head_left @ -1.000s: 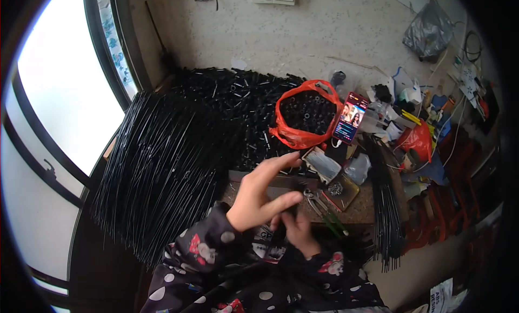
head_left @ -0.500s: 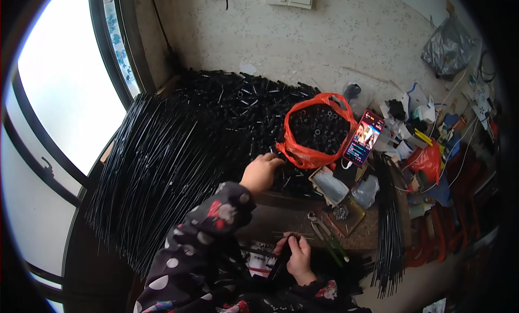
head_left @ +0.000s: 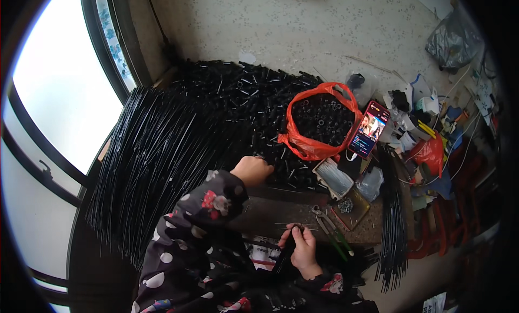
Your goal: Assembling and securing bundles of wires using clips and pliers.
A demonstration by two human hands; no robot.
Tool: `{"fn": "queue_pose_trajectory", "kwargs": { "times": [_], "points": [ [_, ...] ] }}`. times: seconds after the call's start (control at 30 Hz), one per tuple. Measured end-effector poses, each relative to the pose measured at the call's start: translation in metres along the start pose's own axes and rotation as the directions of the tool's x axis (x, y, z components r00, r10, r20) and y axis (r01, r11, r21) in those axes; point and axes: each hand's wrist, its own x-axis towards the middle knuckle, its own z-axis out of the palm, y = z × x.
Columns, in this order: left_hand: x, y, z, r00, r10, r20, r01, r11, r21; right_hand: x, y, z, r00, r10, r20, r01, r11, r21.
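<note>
At the near edge of a pile of short black tubes (head_left: 246,91), my left hand (head_left: 251,171) reaches in with its fingers curled together. The fingertips are partly hidden, and what they grip cannot be made out. Lower down, close to my body, my right hand (head_left: 304,251) is closed in a pinch, thumb uppermost, on a dark slender bundle (head_left: 281,261). Thin pale pins (head_left: 281,223) stick out or lie beside its fingertips. Green-handled pincers (head_left: 331,232) rest on the bench just right of that hand.
Long thin black rods (head_left: 157,167) spread across the left side. A red plastic bag (head_left: 308,151) holds small black rings. Beside it are a lit phone (head_left: 369,129), a box of clear strips (head_left: 333,178) and a tray (head_left: 359,207) with small metal parts. More black rods (head_left: 392,232) hang at right.
My left hand has shifted slightly left and its fingers have drawn in more at the pile. My right hand keeps its pinch. The whole view has tilted a little.
</note>
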Motion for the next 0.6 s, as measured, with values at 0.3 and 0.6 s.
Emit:
{"fn": "queue_pose_trajectory", "kwargs": {
  "times": [0.3, 0.6],
  "points": [
    [-0.013, 0.018, 0.041, 0.935, -0.189, -0.301, 0.243, 0.958, 0.153, -0.018, 0.016, -0.007, 0.997, -0.029, -0.075, 0.028, 0.999, -0.017],
    [-0.058, 0.072, 0.007, 0.782, -0.445, -0.436, 0.157, 0.818, -0.553, -0.031, 0.011, -0.012, 0.986, -0.169, -0.003, 0.168, 0.98, -0.11]
  ]
}}
